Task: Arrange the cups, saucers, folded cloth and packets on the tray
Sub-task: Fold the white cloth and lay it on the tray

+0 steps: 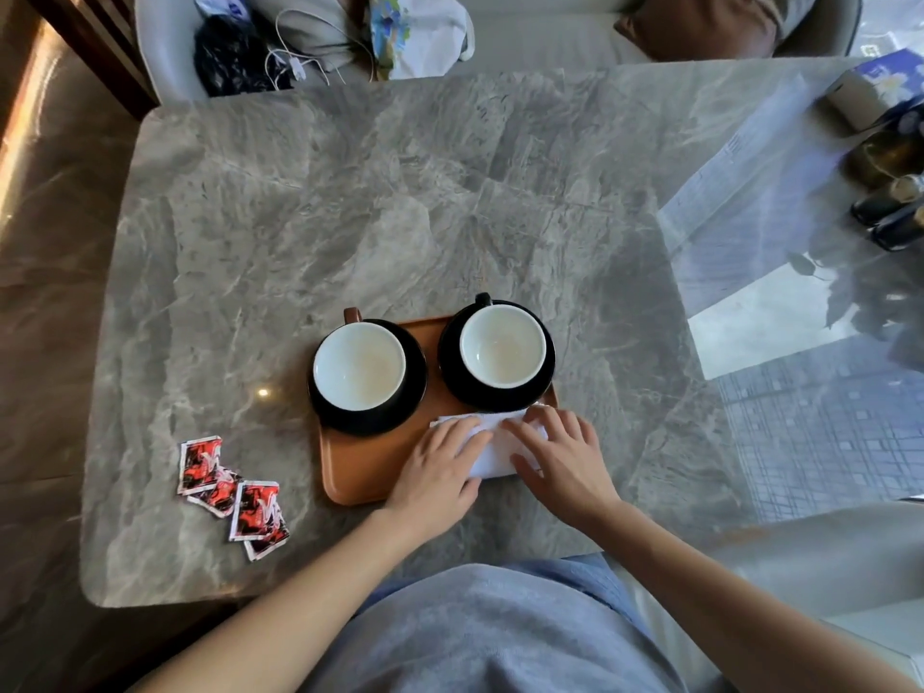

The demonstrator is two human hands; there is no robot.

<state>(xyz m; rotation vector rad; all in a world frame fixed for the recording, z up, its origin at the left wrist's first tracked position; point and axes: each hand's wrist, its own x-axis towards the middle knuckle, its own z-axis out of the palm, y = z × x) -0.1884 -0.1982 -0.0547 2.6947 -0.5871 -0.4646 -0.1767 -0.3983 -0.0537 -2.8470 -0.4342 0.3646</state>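
A brown tray [350, 467] lies on the marble table. Two cups with white insides stand on it on black saucers: the left cup [359, 365] on its saucer [400, 417], the right cup [502, 345] on its saucer [450, 372]. A white folded cloth [492, 455] lies on the tray's near right part. My left hand [437, 475] and my right hand [565, 460] both rest flat on the cloth, fingers spread, partly covering it. Several red and black packets [230, 492] lie on the table left of the tray.
The marble table [350, 202] has its near edge just behind my hands. Dark bottles [890, 212] and a blue and white box [880, 87] stand at the far right. A seat with bags and a cable [310, 37] is beyond the far edge.
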